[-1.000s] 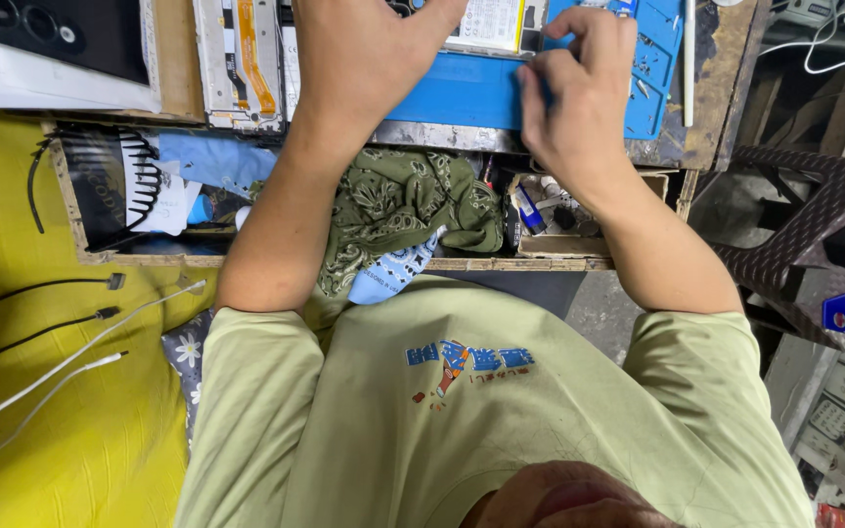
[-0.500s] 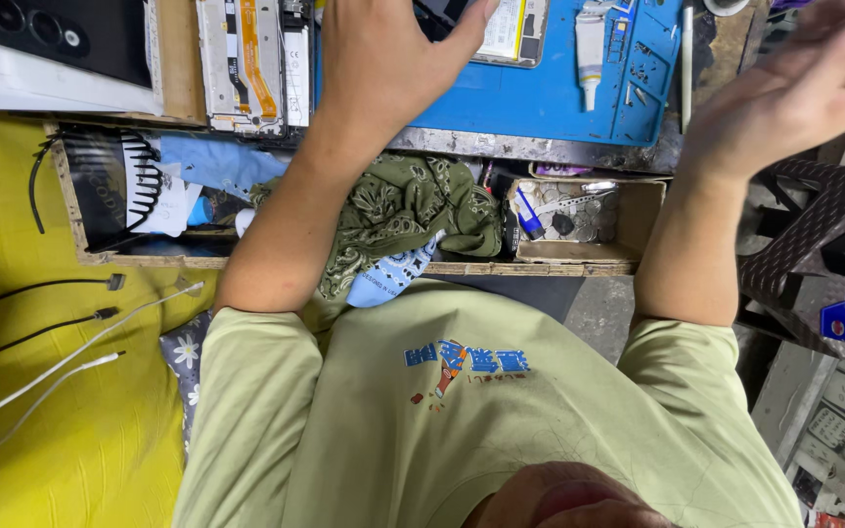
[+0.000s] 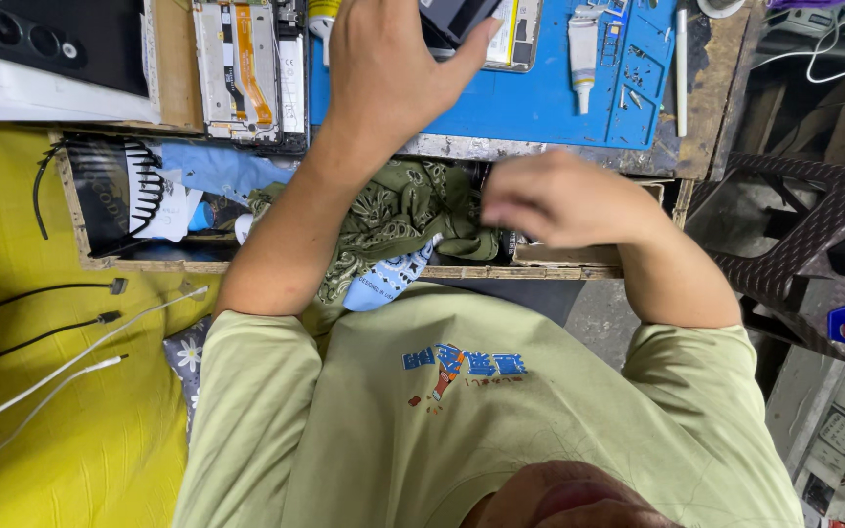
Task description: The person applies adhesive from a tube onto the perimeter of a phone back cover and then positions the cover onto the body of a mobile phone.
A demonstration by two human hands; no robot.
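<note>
Pinching the phone [image 3: 457,18] by its thin edges at the mat's [image 3: 540,93] far edge, my left hand [image 3: 388,73] treats it as light, stiff, probably fragile, while my right hand [image 3: 559,200] hovers loosely curled, empty.

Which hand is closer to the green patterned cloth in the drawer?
Right. The right hand hovers at the green patterned cloth's edge, over the drawer; the left hand is up on the blue mat, holding a phone part.

pale olive-green short-sleeved t-shirt [image 3: 462,411], small blue and red print on the chest, bare forearms.
</note>
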